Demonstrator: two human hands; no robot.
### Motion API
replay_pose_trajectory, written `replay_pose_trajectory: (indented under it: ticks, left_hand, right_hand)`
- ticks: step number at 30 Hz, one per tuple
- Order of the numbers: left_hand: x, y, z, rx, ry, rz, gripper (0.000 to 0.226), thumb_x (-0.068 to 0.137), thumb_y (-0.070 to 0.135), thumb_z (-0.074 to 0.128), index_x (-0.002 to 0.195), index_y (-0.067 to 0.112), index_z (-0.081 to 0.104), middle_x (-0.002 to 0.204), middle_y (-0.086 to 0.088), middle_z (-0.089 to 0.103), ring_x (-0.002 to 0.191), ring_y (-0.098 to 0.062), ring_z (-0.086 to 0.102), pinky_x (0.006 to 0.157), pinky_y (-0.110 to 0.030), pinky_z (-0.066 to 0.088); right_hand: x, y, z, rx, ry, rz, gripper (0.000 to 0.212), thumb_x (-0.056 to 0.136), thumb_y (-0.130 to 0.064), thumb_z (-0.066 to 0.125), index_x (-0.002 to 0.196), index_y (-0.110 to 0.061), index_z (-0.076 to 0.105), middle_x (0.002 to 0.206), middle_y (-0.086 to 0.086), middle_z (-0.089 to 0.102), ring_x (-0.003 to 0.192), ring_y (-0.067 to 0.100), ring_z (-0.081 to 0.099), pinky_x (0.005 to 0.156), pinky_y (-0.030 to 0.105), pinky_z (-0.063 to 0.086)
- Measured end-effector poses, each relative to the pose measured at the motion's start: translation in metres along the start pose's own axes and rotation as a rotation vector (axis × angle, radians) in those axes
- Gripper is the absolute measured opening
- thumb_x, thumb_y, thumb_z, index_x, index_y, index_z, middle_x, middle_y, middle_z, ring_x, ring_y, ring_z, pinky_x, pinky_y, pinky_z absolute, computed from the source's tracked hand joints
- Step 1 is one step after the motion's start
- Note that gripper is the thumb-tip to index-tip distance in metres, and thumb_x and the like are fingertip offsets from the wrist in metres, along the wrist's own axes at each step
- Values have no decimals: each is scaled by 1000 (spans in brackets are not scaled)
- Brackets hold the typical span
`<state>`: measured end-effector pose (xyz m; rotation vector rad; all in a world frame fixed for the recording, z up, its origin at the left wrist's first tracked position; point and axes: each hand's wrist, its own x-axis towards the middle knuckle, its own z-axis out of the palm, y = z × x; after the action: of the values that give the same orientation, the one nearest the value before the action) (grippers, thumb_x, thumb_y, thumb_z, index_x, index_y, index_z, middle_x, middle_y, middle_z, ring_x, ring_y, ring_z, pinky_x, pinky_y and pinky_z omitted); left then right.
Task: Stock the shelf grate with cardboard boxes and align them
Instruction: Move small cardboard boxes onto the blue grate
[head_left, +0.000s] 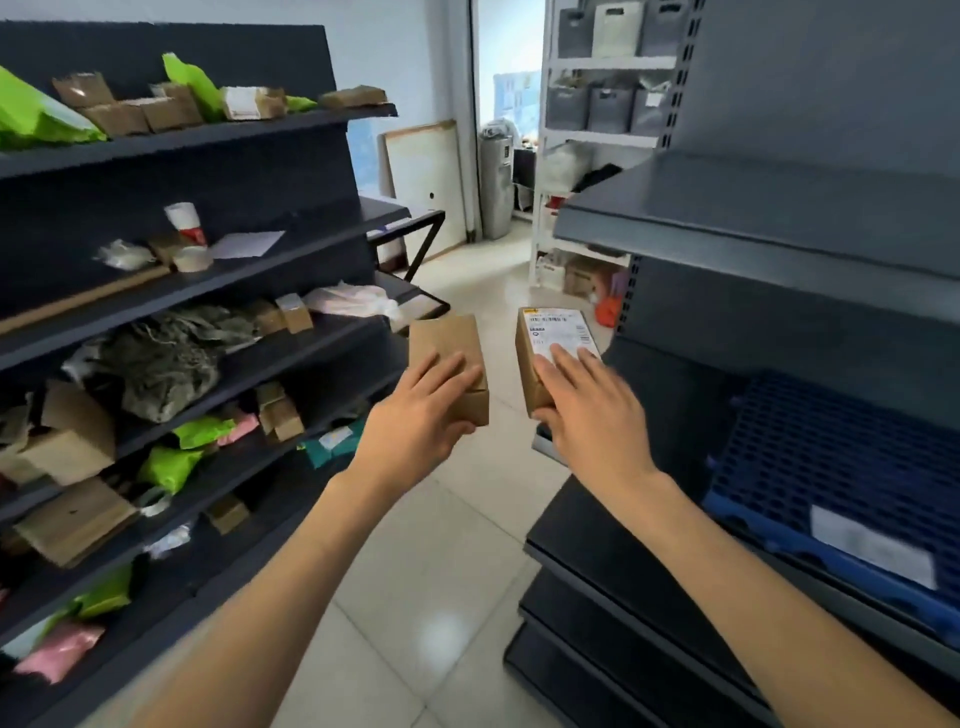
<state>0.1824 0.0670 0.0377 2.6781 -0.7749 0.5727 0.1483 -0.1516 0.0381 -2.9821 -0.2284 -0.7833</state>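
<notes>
While your left hand (415, 421) grips a plain cardboard box (447, 343) from above, fingers across its top and thumb at its near end, your right hand (592, 415) holds a labelled cardboard box (558, 332) the same way, the two boxes apart over the floor. To the right of your right hand lies the blue shelf grate (831, 457) with a blurred white tag (872, 551) near its front edge. Left of your left hand, dark shelves (249, 291) carry brown boxes and green and pink bags. Beyond both hands, grey bins (608, 109) sit on a white rack; their contents cannot be made out.
</notes>
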Motion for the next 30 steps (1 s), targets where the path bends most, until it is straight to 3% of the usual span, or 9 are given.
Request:
replay_pose_trajectory:
  ticks: [7,12,15,21,27,30]
  left_hand:
    - [89,121,91,-102,-68,315,65,80,33,74,139,24,46,148,-2,43,140,-30,30,96,-50,48]
    - [131,205,148,-243,-81,487,61,82,32,72,137,23,47,146,-1,45,139,-28,33,80,-55,56]
    - [153,239,175,-221,-120,554,60,85,33,69,139,25,43,147,0,43,138,-26,32,65,-53,58]
    - [188,267,221,-204,-272,615,61,88,33,64,143,23,39,154,0,31,145,-22,17,87,-55,52]
    - [206,267,235,-307,-307,661,69,86,25,64,147,23,32,157,2,24,146,-18,13,95,-47,50]
    - [210,264,233,-300,-356,619,78,85,25,63,150,25,19,159,2,18,145,-17,17,96,-43,49]
  right_hand:
    - [-77,156,-19,-139,-70,316,73,73,-24,80,138,-20,47,146,5,45,132,30,41,98,49,44]
    - [-128,236,-38,-227,3,468,69,63,-21,87,126,-17,59,134,5,57,121,29,53,84,45,53]
    - [-136,266,-40,-255,-27,534,68,66,-24,85,128,-19,57,134,1,56,122,27,52,84,43,52]
    - [-129,295,-24,-262,-112,587,67,74,-27,78,135,-22,50,140,0,50,127,27,46,87,42,50]
    - [-112,301,-11,-202,-131,501,55,78,-26,75,129,-19,57,136,4,54,126,30,47,85,46,52]
    - [-105,302,-4,-205,-119,485,52,80,-23,74,129,-18,56,136,4,54,127,29,48,85,45,52]
